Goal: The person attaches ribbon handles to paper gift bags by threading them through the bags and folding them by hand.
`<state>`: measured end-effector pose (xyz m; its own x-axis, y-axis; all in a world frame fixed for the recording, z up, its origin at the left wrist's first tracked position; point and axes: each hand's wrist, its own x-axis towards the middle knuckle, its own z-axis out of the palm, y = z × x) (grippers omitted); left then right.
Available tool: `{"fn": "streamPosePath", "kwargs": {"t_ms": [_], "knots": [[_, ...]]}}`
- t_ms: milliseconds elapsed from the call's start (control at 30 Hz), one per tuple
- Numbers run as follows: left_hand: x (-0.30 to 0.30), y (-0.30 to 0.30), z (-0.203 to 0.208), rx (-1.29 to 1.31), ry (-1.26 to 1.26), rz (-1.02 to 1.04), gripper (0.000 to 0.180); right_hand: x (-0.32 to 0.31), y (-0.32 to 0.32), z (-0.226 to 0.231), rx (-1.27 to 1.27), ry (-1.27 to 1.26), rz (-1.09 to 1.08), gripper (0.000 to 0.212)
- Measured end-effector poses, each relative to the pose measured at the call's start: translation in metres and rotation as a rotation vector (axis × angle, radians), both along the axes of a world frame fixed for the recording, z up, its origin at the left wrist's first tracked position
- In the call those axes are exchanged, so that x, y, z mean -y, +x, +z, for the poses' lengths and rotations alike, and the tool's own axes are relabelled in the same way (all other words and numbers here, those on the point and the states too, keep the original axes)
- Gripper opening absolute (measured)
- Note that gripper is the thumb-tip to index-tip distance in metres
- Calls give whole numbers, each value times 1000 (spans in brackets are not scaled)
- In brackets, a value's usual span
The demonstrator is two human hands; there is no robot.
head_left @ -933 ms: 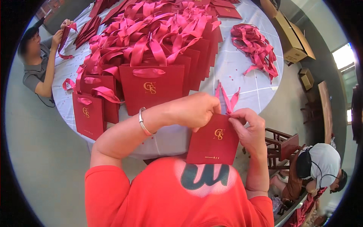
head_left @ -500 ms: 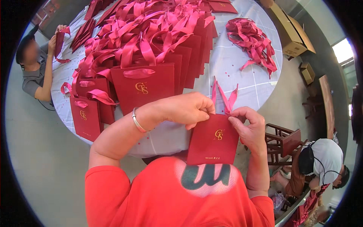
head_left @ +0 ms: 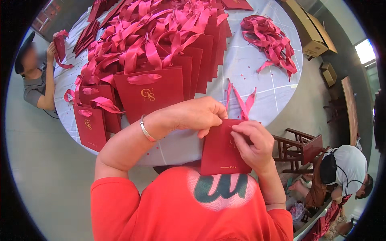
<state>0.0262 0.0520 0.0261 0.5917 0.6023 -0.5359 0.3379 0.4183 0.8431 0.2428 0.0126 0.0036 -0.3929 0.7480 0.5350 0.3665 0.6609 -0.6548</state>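
The left arm bends sharply at the elbow, out to the person's left, and its forearm, with a silver bangle (head_left: 145, 130) at the wrist, slants up and across toward the right. The left hand (head_left: 201, 115) is turned knuckles up, its fingers curled under; its grip is closed in a pinch at the upper left corner of the small red bag (head_left: 226, 156). The right forearm rises steeply, leaning inward, and the right hand (head_left: 254, 144) lies over the bag's upper right part. Its thumb and forefinger nearly meet in front of the gold emblem; whether this grip has hold of anything, I cannot tell.

The bag stands roughly upright at the near edge of the tabletop (head_left: 251, 60), front facing the person, its lower edge against the red shirt (head_left: 177, 209). Pink ribbon ends (head_left: 245, 105) stick up beyond its top edge. Ahead and leftward stand crowded finished-looking red bags (head_left: 149, 94); a ribbon heap (head_left: 268, 44) lies farther right.
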Motion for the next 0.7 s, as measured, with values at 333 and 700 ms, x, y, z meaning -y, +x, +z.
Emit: {"fn": "streamPosePath", "kwargs": {"t_ms": [333, 700], "knots": [[-1, -1, -5, 130, -74, -12, 17, -1, 2, -7, -71, -69, -51, 15], [2, -1, -13, 314, -168, 17, 10, -1, 9, -5, -127, -208, -32, 13]]}}
